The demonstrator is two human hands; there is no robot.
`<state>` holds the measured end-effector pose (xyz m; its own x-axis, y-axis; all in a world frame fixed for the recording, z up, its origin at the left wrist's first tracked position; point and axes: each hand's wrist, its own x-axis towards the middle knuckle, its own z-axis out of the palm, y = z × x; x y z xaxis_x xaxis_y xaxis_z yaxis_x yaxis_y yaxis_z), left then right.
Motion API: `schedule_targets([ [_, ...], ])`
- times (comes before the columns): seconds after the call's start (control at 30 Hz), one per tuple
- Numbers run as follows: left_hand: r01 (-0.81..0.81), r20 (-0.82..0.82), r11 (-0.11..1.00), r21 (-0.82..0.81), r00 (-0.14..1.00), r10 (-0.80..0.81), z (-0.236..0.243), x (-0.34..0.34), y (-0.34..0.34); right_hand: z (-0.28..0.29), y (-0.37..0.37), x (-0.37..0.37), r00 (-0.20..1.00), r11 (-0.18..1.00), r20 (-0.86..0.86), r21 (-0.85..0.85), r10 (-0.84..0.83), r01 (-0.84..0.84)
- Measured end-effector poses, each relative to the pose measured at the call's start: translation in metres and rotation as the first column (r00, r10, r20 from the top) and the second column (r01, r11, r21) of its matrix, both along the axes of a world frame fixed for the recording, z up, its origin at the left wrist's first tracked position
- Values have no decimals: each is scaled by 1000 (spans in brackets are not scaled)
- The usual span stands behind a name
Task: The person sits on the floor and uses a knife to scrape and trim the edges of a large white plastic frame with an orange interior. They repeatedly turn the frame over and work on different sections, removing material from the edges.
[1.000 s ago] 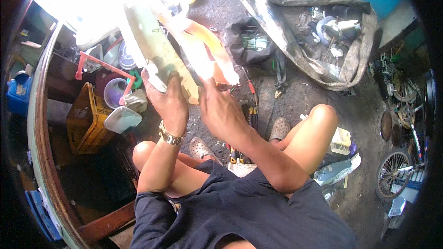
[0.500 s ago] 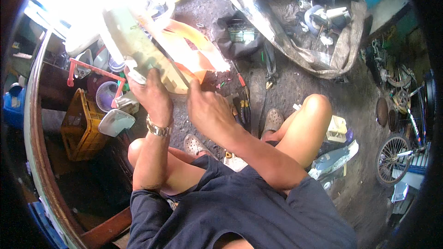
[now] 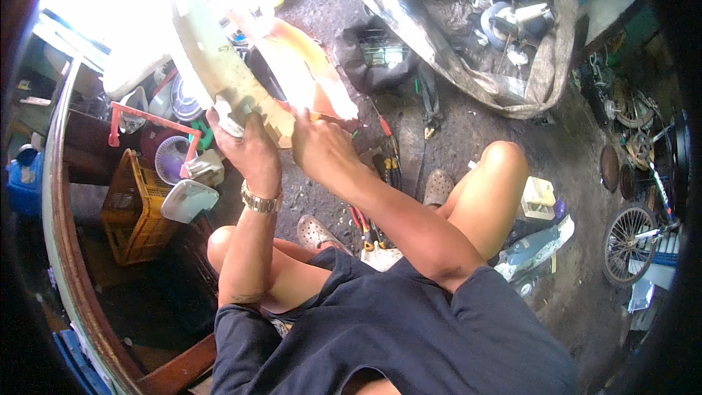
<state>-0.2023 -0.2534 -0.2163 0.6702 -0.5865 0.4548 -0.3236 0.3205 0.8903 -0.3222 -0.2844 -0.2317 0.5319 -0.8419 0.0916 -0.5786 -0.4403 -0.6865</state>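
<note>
A long, curved, cream plastic panel (image 3: 205, 58) slants up from both hands into the glare. My left hand (image 3: 248, 148) grips its lower part, thumb over the face, beside a small white piece on its edge. My right hand (image 3: 325, 145) has its fingers curled on the panel's lower right end; what lies under the fingertips is hidden. Just behind is an orange, partly washed-out plastic piece (image 3: 318, 66). Pliers and other hand tools (image 3: 391, 163) lie on the floor below my right hand.
Yellow crate (image 3: 131, 201), white and purple plastic items (image 3: 172, 158) and a wooden frame edge (image 3: 67, 197) on the left. Dark bag (image 3: 373, 51) and large grimy bundle (image 3: 534, 102) ahead. Bicycle wheel (image 3: 629, 245) and parts at right; cream container (image 3: 540, 197) beside my right knee.
My right hand has moved up and a little left along the panel's lower end, its fingers still curled. My left hand keeps its grip, with the panel slightly shifted in view.
</note>
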Motion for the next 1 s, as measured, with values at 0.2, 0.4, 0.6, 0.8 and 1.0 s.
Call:
schedule_targets([
  [0.2, -56, -3, 998, 26, 998, 56, 4, -1, 7, 46, 21, -15, 997, 998, 65, -26, -47, 49],
  [0.4, -79, 42, 996, 48, 996, 77, 12, -3, 8, 38, 24, -18, 1000, 999, 25, -43, 18, -17],
  [0.6, -46, -86, 999, -21, 995, 44, 14, 20, -6, -36, 50, -41, 977, 988, -153, 62, 149, -141],
  [0.8, -110, 9, 994, -12, 994, 110, 1, 37, 1, 61, 29, -51, 997, 999, -69, 1, 33, -33],
  [1.0, -38, -110, 999, -34, 993, 34, 11, 17, -4, 51, 6, -10, 997, 981, -47, -184, 56, -64],
])
